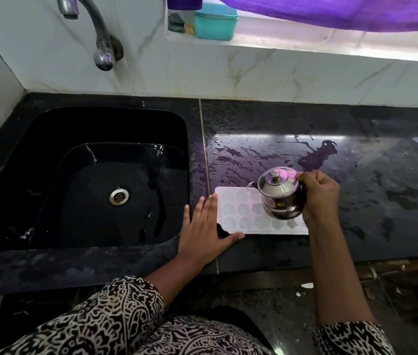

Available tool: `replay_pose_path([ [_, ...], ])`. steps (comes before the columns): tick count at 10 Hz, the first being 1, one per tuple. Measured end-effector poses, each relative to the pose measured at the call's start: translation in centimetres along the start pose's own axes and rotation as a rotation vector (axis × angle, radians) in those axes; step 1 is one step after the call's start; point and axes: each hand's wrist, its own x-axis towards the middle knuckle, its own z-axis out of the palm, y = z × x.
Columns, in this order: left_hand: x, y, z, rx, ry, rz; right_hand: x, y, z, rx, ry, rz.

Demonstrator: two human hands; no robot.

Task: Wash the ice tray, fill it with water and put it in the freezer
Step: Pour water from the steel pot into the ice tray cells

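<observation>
steel pot (281,194) tilted over ice tray (238,212).

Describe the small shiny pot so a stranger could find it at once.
Start at the black sink; right of it runs a wet dark stone counter. Near its front edge lies a white plastic ice tray, and above that the right hand holds a small lidded steel pot, the only metal vessel there.

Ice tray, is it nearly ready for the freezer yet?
Not quite. Washing looks done: the ice tray sits out of the sink on the wet counter. Filling is in hand: the right hand tips a steel pot over it while the left hand lies flat beside it. The freezer trip is left.
</observation>
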Motion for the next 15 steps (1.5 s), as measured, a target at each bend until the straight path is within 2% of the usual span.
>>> replay_pose_path([
  [15, 0.06, -0.15, 0.43, 0.007, 0.017, 0.002, 0.0, -0.03, 0.25, 0.049, 0.001, 0.013],
])
